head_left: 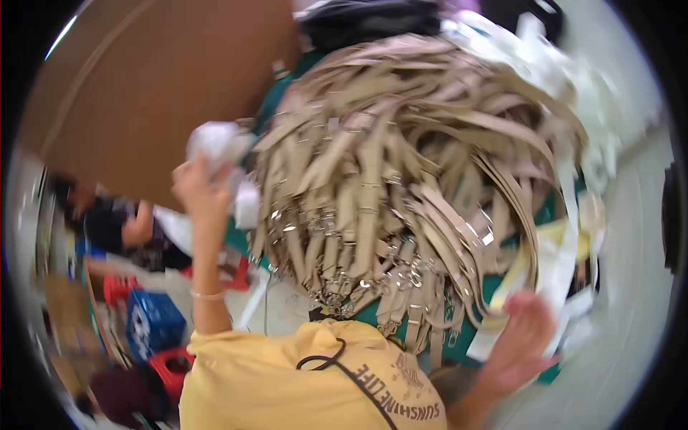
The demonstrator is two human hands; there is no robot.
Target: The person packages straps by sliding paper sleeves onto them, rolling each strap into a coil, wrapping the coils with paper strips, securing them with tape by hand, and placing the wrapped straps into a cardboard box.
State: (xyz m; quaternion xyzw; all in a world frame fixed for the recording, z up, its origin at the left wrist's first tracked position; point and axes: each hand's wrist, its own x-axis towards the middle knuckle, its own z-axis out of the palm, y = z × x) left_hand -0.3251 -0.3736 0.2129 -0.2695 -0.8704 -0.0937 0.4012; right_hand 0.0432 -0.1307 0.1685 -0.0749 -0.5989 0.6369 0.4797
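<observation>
A large heap of beige webbing straps (358, 165) with metal buckles and clips covers a green table (369, 315) in front of me. At the heap's left side my left hand (204, 186) is raised, its fingers closed on a white roundish thing (213, 137); blur hides its exact kind. Just beside that hand is a small white block-like object (247, 203). My right hand (519, 340) is at the lower right, blurred, with its fingers stretched out and apart. It lies close to the strap ends and over white and yellow paper (494, 342); I see nothing in it.
A big brown panel or board (172, 79) rises at the upper left. White plastic bags (530, 54) and a black bag (369, 23) lie behind the straps. To the left are a blue crate (152, 322), red stools (172, 365), cardboard boxes (68, 312) and other people (129, 226).
</observation>
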